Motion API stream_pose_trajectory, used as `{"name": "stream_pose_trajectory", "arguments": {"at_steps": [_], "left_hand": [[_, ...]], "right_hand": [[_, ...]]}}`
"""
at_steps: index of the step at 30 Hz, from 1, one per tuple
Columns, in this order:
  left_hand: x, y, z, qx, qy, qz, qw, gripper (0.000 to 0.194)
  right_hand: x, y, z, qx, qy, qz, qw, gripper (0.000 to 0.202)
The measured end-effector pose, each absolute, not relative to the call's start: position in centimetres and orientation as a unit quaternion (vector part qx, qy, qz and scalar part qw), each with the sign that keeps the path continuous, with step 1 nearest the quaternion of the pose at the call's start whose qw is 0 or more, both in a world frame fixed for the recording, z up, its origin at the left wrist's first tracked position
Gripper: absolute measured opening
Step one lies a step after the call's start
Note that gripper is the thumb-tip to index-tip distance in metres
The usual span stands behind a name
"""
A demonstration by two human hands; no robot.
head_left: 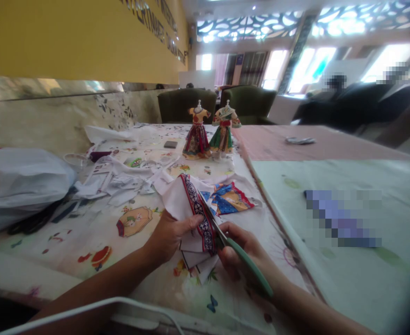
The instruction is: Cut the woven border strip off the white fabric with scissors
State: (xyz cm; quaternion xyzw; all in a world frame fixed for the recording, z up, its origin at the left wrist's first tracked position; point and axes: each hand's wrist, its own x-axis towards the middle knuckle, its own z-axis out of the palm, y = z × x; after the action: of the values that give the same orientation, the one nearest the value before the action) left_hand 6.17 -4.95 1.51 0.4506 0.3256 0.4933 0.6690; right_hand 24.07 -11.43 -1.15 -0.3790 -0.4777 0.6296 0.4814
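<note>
My left hand (170,235) is closed on a white piece of cloth (177,197) with a dark blue, white and red patterned border (194,200), its thumb pressed on top. Green-handled scissors (248,265) are gripped in my right hand (241,242). Their blades lie along the border's right edge, pointing away from me; whether they bite into the cloth I cannot tell. Just beyond the blades lies a small blue and yellow garment piece (229,197) with red trim. Left of my left hand rests a peach-coloured cut piece (135,221) with a dark red edge.
Two small dressed mannequins (197,132) stand farther back. White scraps (121,186) are strewn on the left beside a large white plastic bag (23,181) and black-handled scissors (34,221). On the right, a second table (330,177) adjoins. Green armchairs (187,104) stand behind.
</note>
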Motion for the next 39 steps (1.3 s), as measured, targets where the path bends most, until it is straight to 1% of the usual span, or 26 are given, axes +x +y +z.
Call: {"name": "stream_pose_trajectory", "arguments": {"at_steps": [5,11,14,24,39], "left_hand": [[6.11,-4.94,1.40,0.461,0.307,0.490,0.673,0.066],[5.85,-4.67,0.81,0.479,0.312,0.481,0.665,0.063],[5.82,-4.56,0.63,0.486,0.310,0.476,0.664,0.060],[5.83,-4.79,0.68,0.479,0.315,0.474,0.668,0.061],[6.16,-5.06,1.11,0.460,0.302,0.483,0.681,0.062]], "right_hand": [[23.99,-11.52,-1.17,-0.380,-0.475,0.634,0.477,0.058],[24.28,-11.18,-1.21,-0.383,-0.485,0.627,0.475,0.069],[24.40,-11.18,-1.09,-0.387,-0.484,0.625,0.475,0.071],[24.25,-11.22,-1.16,-0.361,-0.478,0.641,0.480,0.059],[24.24,-11.45,-1.08,-0.371,-0.470,0.641,0.481,0.059]]}}
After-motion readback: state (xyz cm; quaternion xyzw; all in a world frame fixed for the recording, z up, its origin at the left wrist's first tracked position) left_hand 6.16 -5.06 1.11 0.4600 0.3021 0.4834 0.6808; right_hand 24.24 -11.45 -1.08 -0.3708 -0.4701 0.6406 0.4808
